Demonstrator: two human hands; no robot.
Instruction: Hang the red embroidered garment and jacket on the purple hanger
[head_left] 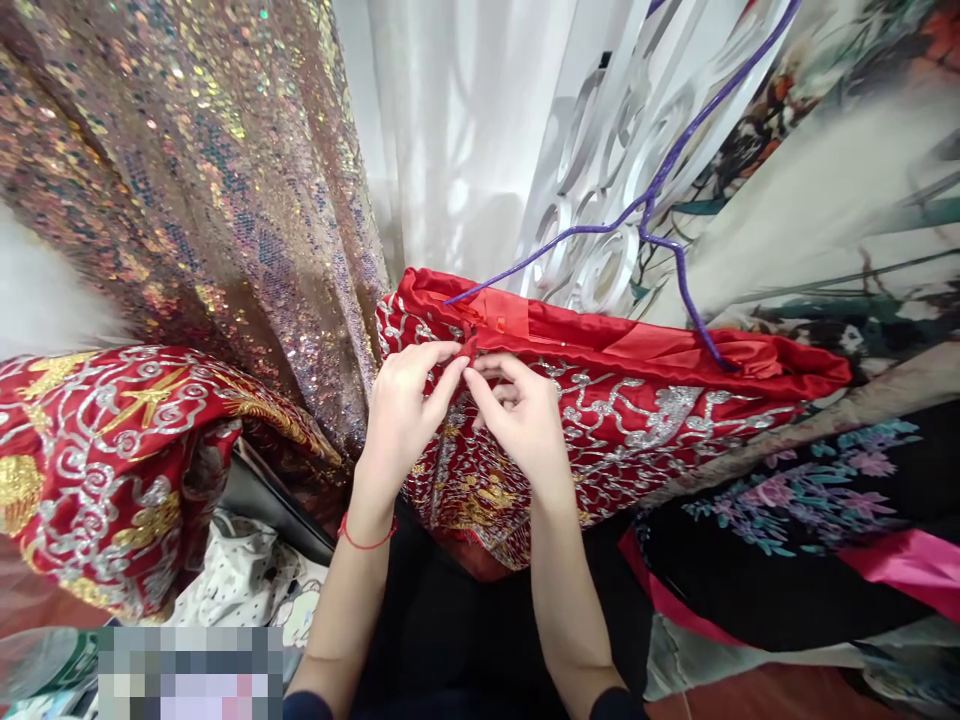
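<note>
Head view: left hand (412,405) and right hand (525,410) pinching the top edge (637,362) of a red garment (660,415)
Fingertips (457,370) are nearly meeting, both hands equally near; the long rim is running rightward from them

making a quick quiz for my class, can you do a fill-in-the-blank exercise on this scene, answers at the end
1. The left hand and right hand are at the upper edge of an embroidered garment whose main colour is ____.
2. The clothes hanger reaching into the garment's open top is ____.
3. A thin bracelet circles the ____ wrist.
4. The pink-trimmed floral fabric at the lower right has a ____ background.

Missing words: red; purple; left; black
</note>
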